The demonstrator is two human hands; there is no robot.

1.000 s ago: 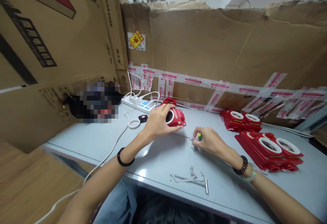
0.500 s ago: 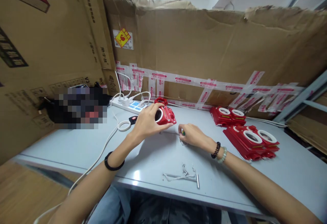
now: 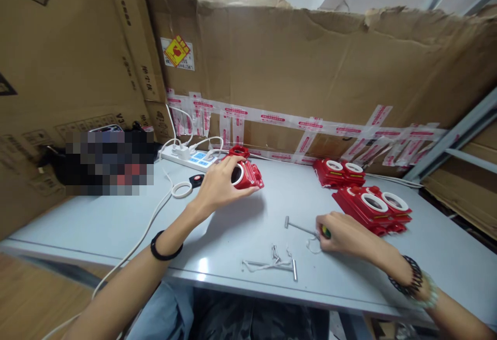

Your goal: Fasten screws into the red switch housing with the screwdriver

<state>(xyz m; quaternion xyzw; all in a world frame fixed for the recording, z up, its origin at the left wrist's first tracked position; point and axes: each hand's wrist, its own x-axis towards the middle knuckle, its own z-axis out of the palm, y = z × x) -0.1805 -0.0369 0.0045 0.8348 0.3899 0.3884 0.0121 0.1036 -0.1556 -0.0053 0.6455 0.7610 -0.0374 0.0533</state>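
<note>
2 hands of mine work above the pale table (image 3: 217, 247). My left hand (image 3: 215, 187) grasps a red housing (image 3: 251, 173) at the centre of the frame, thumb along its near edge and fingers over its top beside the white ring; it sits tilted, with a shadow below it. My right hand (image 3: 344, 236), right of centre and lower, is closed around a green-and-yellow handle (image 3: 326, 232). A T-shaped metal rod (image 3: 301, 227) runs leftward from those fingertips, but I cannot tell whether I pinch it too. A loop of white string (image 3: 313, 247) lies just under my fingers. At the lower centre lie another T-shaped rod (image 3: 294, 270) and some small screws (image 3: 275, 252). Right of centre stand 2 groups of red units (image 3: 361, 209), each group showing 2 large white rings. Left of centre, a white power strip (image 3: 188, 159) lies behind a black gadget (image 3: 196, 180), with cardboard (image 3: 272, 60) across the back.
</note>
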